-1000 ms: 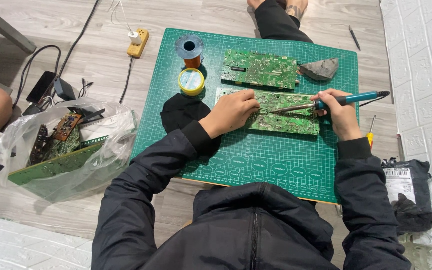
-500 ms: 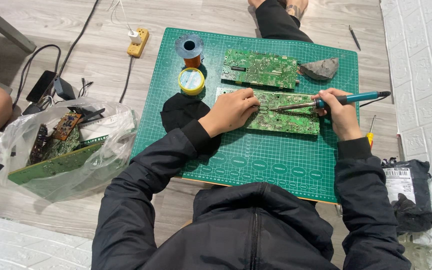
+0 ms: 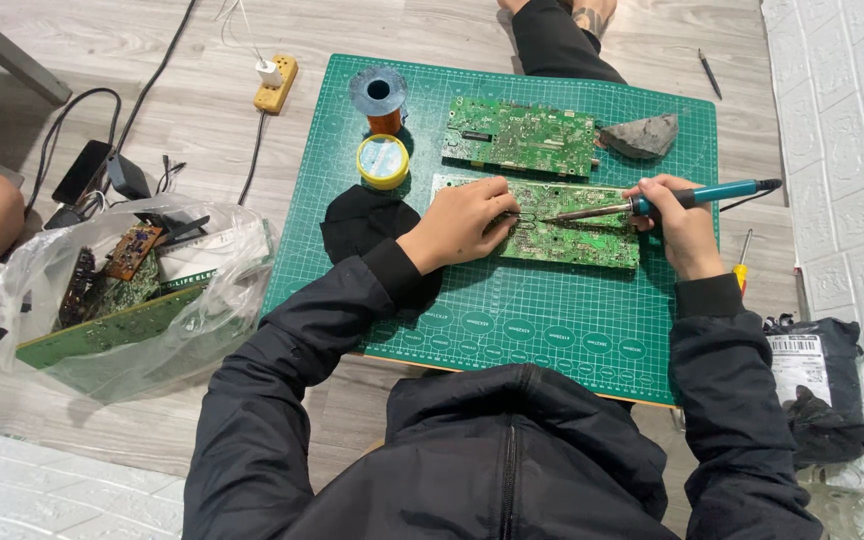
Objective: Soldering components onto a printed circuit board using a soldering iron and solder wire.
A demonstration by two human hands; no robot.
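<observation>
My right hand (image 3: 680, 228) is wrapped around the teal soldering iron (image 3: 697, 195), tip angled left onto the green circuit board (image 3: 572, 238) at frame centre. My left hand (image 3: 462, 222) presses on the board's left end, fingers pinching something thin at the joint; I can't tell what. I'd judge a steady board and a brief touch matter most. Beyond lie a second board (image 3: 522, 135), a yellow tin (image 3: 383, 161) and the cutting mat (image 3: 512, 320).
</observation>
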